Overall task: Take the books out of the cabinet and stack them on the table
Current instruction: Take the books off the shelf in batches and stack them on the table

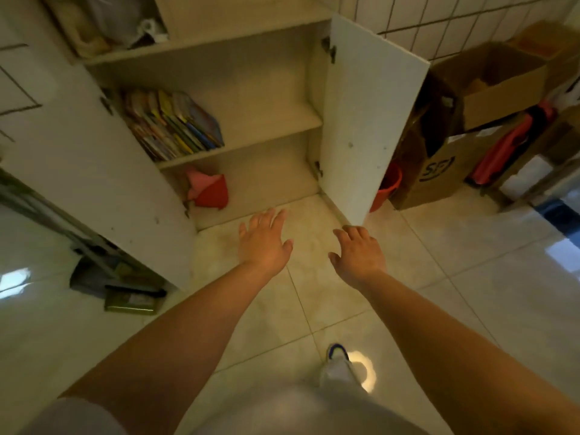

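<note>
Head view, cabinet (257,89): pale laminate box with flat shelves, both slab doors swung wide; the right door (370,120) shows metal hinges on its inner edge
Head view, books (172,124): a row of thin, glossy, many-coloured volumes leaning to the right on the middle shelf, packed at its left end against the cabinet wall
Head view, left hand (263,240): stretched out over the floor in front of the cabinet, fingers straight and slightly spread, holding nothing, well below the books
Head view, right hand (357,249): stretched out beside the left, fingers loosely bent and apart, holding nothing
Head view, bottom shelf: a crumpled red and pink cloth (210,189) lies at the left
Head view, floor (470,293): large smooth cream tiles with a shiny glaze and thin grout lines
Head view, right of cabinet: open brown cardboard boxes (470,120) with raw corrugated flaps, stacked against a white tiled wall; an orange bucket (387,186) sits partly hidden behind the right door
Head view, table: not in sight
</note>
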